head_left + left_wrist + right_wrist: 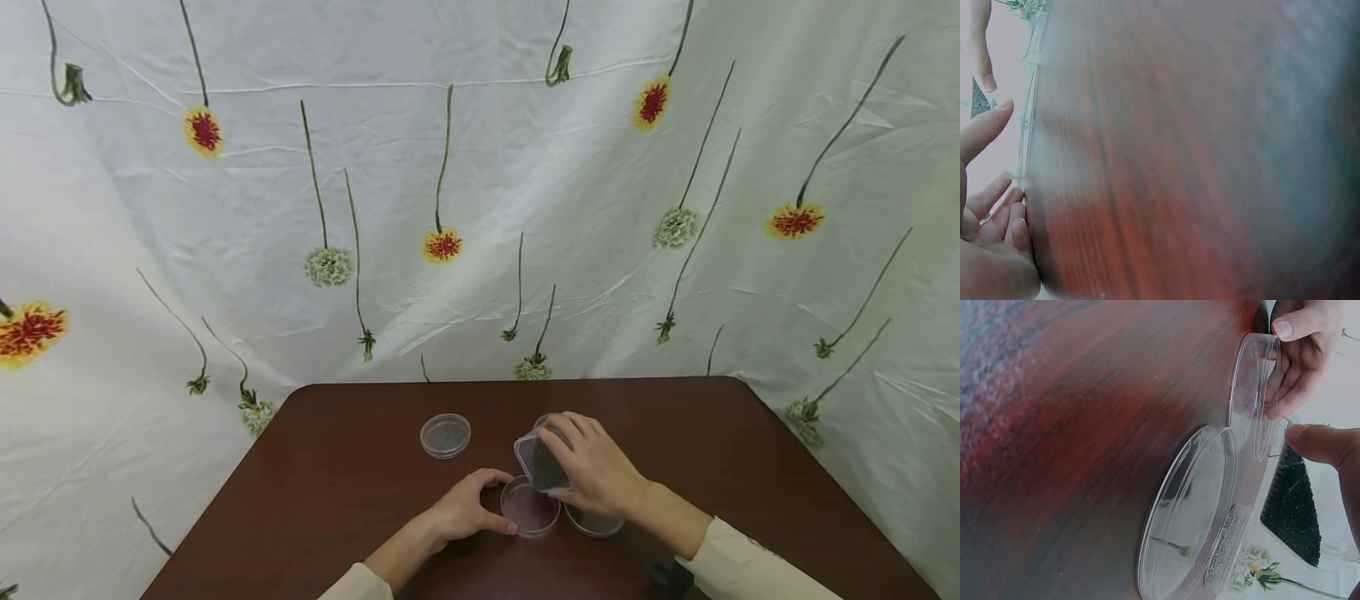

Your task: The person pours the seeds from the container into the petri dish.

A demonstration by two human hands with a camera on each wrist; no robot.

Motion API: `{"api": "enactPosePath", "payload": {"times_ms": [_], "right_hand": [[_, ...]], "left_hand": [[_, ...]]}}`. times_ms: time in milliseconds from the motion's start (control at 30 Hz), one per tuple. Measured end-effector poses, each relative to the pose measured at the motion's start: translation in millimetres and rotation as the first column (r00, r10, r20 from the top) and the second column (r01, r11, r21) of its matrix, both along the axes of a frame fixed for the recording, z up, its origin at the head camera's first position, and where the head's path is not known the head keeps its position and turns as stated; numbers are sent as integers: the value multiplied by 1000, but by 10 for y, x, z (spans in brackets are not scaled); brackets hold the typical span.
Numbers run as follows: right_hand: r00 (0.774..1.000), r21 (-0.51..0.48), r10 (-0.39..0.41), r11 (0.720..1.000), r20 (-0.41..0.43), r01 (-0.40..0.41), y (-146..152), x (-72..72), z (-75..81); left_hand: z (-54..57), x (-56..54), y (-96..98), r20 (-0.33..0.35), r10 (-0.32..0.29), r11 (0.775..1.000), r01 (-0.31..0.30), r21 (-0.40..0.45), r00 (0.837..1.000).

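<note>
My right hand (596,471) grips a clear plastic box (546,462) holding many small dark grains, tilted above a round petri dish (530,508). In the right wrist view the dark grains (1294,506) lie heaped against one side of the box. The left hand (467,510) holds that petri dish from its left side, thumb at the near rim, fingers at the far one. Whether grains lie in this dish I cannot tell. A second petri dish (1188,519) sits just right of it, partly under my right hand.
A petri dish (446,436) stands farther back on the dark brown table (352,467). Another dish (1230,544), containing greyish grains, is mostly hidden behind the right hand in the head view. A white flowered cloth (480,183) hangs behind the table. Something black (671,579) is by the right sleeve.
</note>
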State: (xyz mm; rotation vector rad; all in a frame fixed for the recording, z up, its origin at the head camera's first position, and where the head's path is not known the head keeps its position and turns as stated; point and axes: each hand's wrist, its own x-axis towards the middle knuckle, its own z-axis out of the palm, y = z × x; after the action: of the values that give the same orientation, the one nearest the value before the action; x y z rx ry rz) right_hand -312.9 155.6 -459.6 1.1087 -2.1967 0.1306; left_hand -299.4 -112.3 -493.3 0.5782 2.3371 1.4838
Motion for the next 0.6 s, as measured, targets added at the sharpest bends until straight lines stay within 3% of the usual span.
{"api": "enactPosePath", "payload": {"times_ms": [600], "right_hand": [[1000, 16, 7, 1000, -17, -6, -12, 5, -13]], "left_hand": [[-5, -5, 3, -2, -1, 1000, 1, 0, 1000]]}}
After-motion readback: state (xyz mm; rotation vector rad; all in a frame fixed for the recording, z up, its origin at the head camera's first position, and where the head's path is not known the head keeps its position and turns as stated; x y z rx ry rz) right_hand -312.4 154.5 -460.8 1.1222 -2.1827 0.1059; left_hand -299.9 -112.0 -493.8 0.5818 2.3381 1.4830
